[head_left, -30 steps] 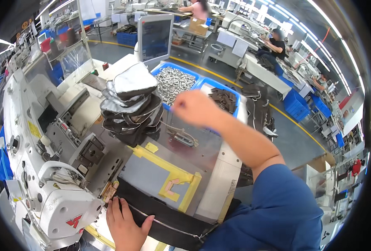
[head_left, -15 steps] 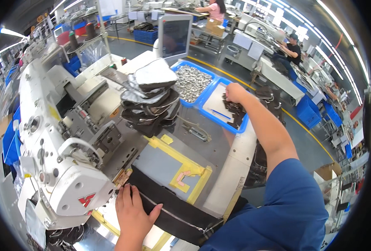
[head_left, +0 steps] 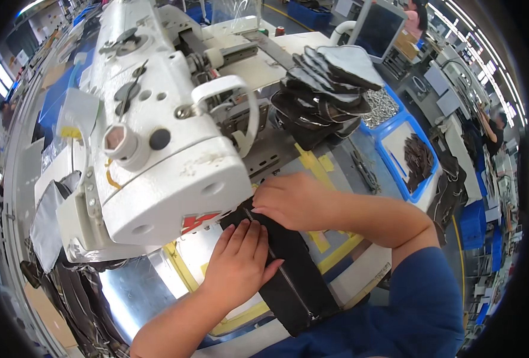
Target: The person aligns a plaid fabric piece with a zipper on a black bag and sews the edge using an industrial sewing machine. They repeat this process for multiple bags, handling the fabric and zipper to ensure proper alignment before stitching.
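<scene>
A black fabric panel with a metal zipper point(head_left: 289, 280) lies on the work plate, one end running under the head of a white sewing machine point(head_left: 181, 185). My left hand point(head_left: 240, 256) rests flat on the panel, its fingers stretched out across the zipper near the machine. My right hand point(head_left: 291, 200) is at the machine-side end of the zipper, fingers closed in a pinch. Whatever those fingertips hold is hidden from view.
A stack of dark fabric pieces point(head_left: 324, 89) stands behind my right hand. Farther right are a blue tray point(head_left: 418, 198) with brown strips and a pen, and another holding small metal parts point(head_left: 381, 108). Dark garments point(head_left: 79, 298) hang at the lower left.
My right hand has come from the tray of brown strips to the zipper end by the machine. My left hand stays on the panel. The view has swung toward the machine.
</scene>
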Available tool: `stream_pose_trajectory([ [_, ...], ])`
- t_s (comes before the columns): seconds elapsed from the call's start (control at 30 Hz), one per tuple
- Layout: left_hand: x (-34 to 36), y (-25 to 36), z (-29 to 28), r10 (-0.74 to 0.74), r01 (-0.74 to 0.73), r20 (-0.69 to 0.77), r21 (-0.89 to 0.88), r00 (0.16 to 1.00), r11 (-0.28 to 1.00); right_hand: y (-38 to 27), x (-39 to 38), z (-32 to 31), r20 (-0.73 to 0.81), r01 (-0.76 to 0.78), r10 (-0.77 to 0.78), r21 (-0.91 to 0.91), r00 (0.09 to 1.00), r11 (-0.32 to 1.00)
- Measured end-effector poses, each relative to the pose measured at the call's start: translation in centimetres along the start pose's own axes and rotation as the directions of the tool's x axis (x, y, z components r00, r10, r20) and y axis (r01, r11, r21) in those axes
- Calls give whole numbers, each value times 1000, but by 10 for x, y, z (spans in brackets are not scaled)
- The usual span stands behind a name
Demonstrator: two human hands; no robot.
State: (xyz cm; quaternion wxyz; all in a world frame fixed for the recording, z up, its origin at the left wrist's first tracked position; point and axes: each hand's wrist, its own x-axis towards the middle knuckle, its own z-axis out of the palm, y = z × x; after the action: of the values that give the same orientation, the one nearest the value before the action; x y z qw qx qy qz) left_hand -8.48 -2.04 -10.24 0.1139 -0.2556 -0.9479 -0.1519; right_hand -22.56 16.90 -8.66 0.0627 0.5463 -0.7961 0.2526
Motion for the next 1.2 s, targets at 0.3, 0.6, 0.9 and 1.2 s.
stream_pose_trajectory([
  [0.3,1,-1,3,-24,23,-8,-35,1000,999,-1,-5,19,0,116,-116,-32,993,993],
  [0.6,0,-2,4,-5,1,-64,-68,998,998,-3,-2,16,89,79,-79,9,993,997],
  [0.9,-6,-4,3,-109,101,-98,-84,989,991,2,5,-1,183,87,-98,68,978,994],
  [1.2,0,-11,-1,-117,117,-35,-14,993,993,6,-1,14,132,116,-117,18,984,993],
])
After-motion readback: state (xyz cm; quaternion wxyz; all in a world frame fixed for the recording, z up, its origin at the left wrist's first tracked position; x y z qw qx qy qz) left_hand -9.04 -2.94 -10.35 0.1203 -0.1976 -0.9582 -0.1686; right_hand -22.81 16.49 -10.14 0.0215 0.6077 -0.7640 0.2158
